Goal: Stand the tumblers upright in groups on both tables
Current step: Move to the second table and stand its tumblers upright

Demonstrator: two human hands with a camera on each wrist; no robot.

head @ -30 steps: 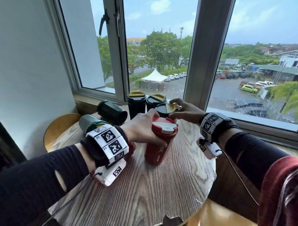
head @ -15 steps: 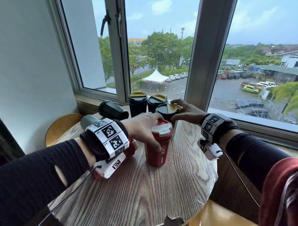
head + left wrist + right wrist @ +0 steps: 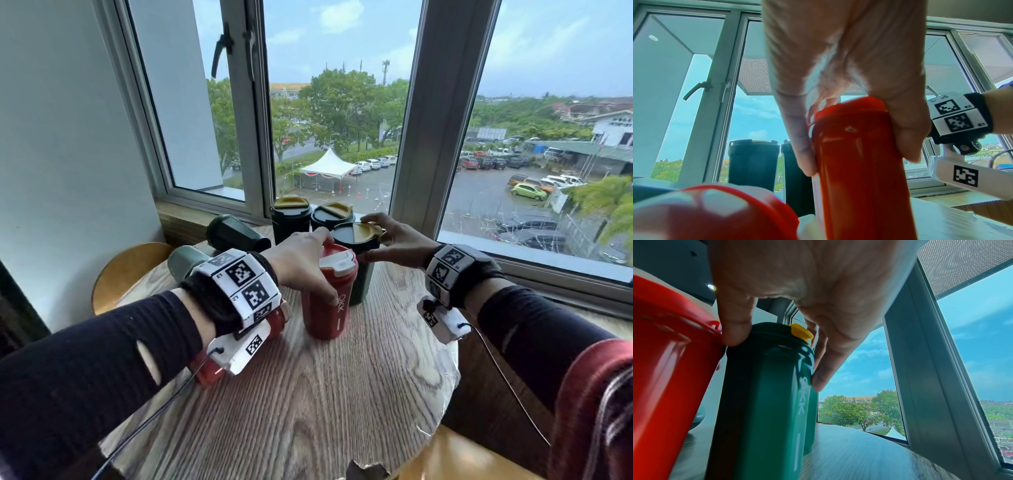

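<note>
My left hand [image 3: 306,267] grips a red tumbler [image 3: 329,301] with a white lid flap from above, near its top; it stands about upright on the round wooden table [image 3: 308,411]. Thumb and fingers [image 3: 906,142] wrap its neck. Just behind it, my right hand [image 3: 390,240] holds the lid rim of a dark green tumbler [image 3: 356,240] with a yellow flap, upright and close against the red one [image 3: 663,369]. Two more green tumblers [image 3: 290,219] [image 3: 332,214] stand behind. A dark green one [image 3: 236,234], a paler green one [image 3: 183,260] and a red one [image 3: 212,370] lie on their sides at left.
The table sits against a window sill [image 3: 191,219] and a grey frame post [image 3: 421,154]. A yellow chair seat [image 3: 126,270] shows at the left, another [image 3: 462,459] at the bottom right. The table's near half holds only my wrists and a cable.
The red tumbler has gone from tilted to about upright, set down beside the green one under my left hand. My right hand has stayed on the green tumbler's lid.
</note>
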